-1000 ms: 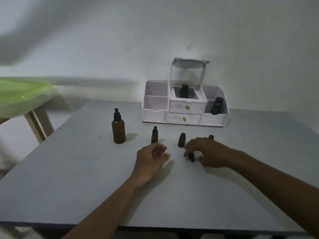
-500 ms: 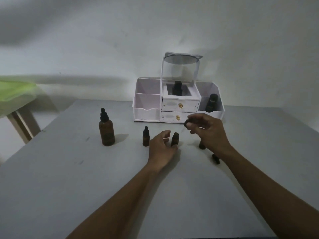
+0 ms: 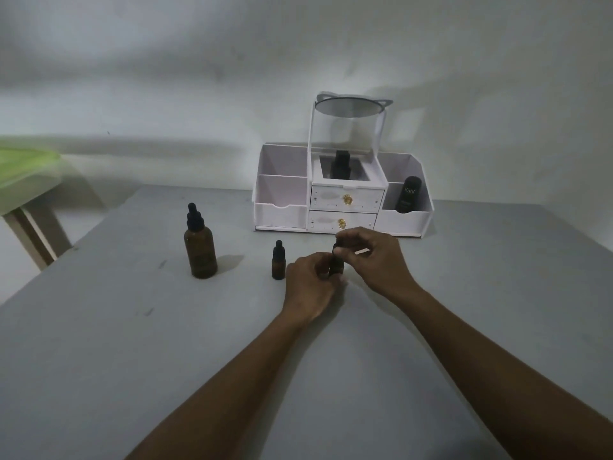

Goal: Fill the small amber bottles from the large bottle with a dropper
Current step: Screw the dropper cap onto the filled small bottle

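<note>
The large amber bottle (image 3: 200, 252) with a black dropper cap stands on the grey table (image 3: 132, 343) at the left. One small amber bottle (image 3: 278, 261), capped with a dropper, stands to its right. My left hand (image 3: 311, 287) grips a second small amber bottle (image 3: 337, 265) on the table, mostly hidden by fingers. My right hand (image 3: 371, 257) pinches a black dropper cap (image 3: 338, 249) at that bottle's top. Any other small bottles are hidden behind my right hand.
A white cosmetic organiser (image 3: 341, 197) with two drawers and a round mirror stands against the back wall, holding a black bottle (image 3: 408, 194) at right and a dark one in its middle well. A green surface (image 3: 23, 164) on wooden legs sits far left.
My left hand went from the tabletop to grip the middle small bottle. My right hand lifted a black cap off the table and brought it onto that bottle's top.
</note>
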